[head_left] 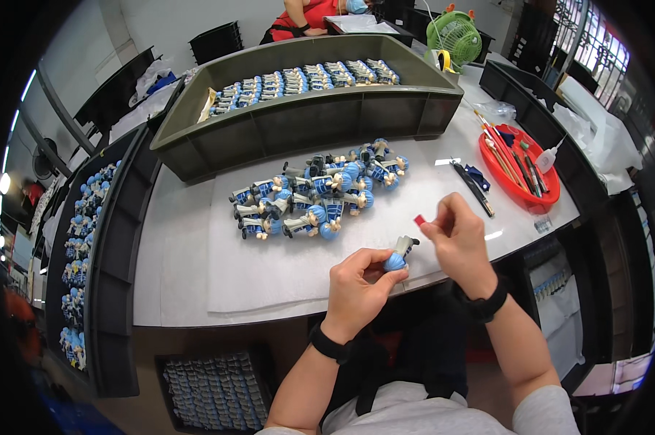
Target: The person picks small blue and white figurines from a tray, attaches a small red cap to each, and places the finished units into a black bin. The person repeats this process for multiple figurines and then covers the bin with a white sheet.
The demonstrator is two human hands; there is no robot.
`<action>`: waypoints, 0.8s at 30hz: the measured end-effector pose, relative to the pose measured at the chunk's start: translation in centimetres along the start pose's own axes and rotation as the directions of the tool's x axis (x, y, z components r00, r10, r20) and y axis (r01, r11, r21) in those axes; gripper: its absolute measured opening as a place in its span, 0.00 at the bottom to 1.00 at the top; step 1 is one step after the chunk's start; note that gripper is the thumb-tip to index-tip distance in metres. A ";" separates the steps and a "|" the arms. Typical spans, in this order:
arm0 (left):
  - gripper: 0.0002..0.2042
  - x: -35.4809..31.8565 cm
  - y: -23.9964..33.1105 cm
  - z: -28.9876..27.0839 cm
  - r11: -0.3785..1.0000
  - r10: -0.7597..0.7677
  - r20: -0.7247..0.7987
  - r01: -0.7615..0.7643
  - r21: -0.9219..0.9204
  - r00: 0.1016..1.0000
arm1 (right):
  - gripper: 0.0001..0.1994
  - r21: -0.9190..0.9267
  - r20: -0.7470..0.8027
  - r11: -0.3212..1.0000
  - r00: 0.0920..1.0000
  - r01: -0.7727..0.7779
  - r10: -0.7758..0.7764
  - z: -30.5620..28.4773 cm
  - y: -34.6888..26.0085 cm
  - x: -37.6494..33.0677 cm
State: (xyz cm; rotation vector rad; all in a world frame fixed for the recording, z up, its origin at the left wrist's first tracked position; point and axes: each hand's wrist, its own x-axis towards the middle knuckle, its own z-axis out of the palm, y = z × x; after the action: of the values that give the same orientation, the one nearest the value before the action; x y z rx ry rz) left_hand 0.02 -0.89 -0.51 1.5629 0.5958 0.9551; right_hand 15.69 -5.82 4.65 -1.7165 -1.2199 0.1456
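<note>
Olive bin (320,119) of figurines (298,81) (brushes (507,163) in red basin (542,206))

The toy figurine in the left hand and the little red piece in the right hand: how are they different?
The figurine is bigger; the red piece is tiny. The figurine shows blue, grey and dark parts; the red piece looks all red. The left hand holds the figurine; the right hand holds the red piece. Both are in bare hands.
</note>
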 end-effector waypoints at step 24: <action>0.16 0.6 0.0 -0.2 0.997 0.082 0.073 -0.081 -0.019 0.994 | 0.09 0.091 0.406 0.996 0.913 0.002 -0.039 -3.1 2.3 -0.2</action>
State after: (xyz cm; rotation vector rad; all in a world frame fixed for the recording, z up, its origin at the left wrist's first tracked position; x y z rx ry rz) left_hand 0.14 -0.29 -0.38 1.6111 0.4752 0.9568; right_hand 18.93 -7.97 4.39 -1.6413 -1.5086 0.5624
